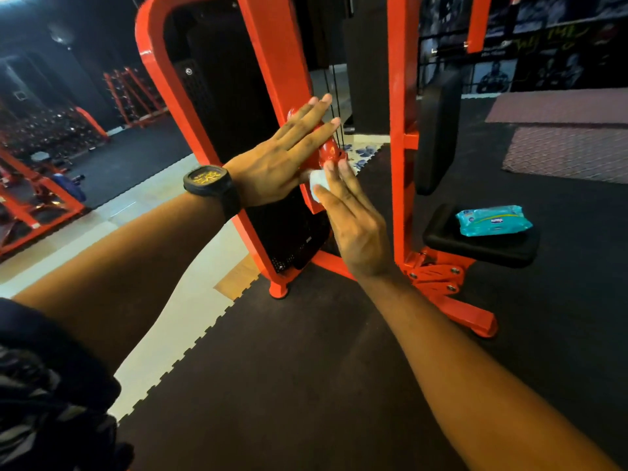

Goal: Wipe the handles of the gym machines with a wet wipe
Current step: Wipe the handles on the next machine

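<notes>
Wet wipe (316,185) on red handle (329,149) — between left hand (272,164) and right hand (356,226), fingers flat, outstretched.

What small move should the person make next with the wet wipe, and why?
Probably slide the right hand and wet wipe up along the red handle: the wipe sits at its lower end, while the left hand rests flat higher up.
</notes>
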Tool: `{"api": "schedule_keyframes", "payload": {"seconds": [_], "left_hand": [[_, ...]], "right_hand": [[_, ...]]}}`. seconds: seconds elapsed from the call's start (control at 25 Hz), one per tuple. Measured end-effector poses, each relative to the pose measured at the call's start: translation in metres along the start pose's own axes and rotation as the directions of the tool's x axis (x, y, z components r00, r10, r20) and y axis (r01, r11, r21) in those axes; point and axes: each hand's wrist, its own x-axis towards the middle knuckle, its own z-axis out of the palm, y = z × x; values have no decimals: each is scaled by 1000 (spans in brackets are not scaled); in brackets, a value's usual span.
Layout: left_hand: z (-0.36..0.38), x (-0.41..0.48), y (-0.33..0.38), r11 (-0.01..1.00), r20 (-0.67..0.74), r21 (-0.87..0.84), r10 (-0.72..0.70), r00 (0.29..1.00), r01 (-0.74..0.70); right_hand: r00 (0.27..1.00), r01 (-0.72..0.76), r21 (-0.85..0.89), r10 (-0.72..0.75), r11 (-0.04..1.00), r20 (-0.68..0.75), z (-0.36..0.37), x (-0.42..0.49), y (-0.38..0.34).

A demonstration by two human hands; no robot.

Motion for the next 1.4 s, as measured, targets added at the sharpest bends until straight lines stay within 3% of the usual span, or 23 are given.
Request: {"api": "schedule_keyframes", "payload": {"seconds": [0.2, 0.4, 0.52, 0.64, 0.76, 1.04, 1.16, 1.24, 1.4], "left_hand": [[9, 2, -16, 996, -40, -24, 89, 995, -90], [17, 10, -18, 991, -82, -77, 101, 992, -107], [23, 20, -15, 986, -132, -104, 115, 985, -129], [26, 25, -11, 983, -151, -120, 120, 981, -139], [28, 27, -6, 984, -178, -131, 97, 979, -121], [29, 23, -1, 984, -204, -149, 62, 977, -94], [29, 24, 0, 986, -187, -146, 52, 981, -80], [30, 24, -1, 988, -190, -136, 50, 980, -77], [30, 26, 2, 985, -204, -162, 30, 978, -64]], "right_hand": [[1000, 13, -164, -11, 986, 10, 0, -17, 4], [999, 30, -212, -20, 977, 45, -7, -27, 14], [979, -198, -136, 189, 971, -78, -2, -34, 14], [840, -509, 67, 512, 858, -181, 6, -37, -4], [748, -600, 165, 622, 783, -231, 0, -5, 8], [666, -722, 358, 735, 593, 126, -8, 23, 39], [579, -803, 332, 778, 495, 242, -8, 17, 44], [579, -792, 380, 787, 479, 213, -8, 13, 40], [668, -673, 428, 745, 602, 2, -4, 6, 27]]}}
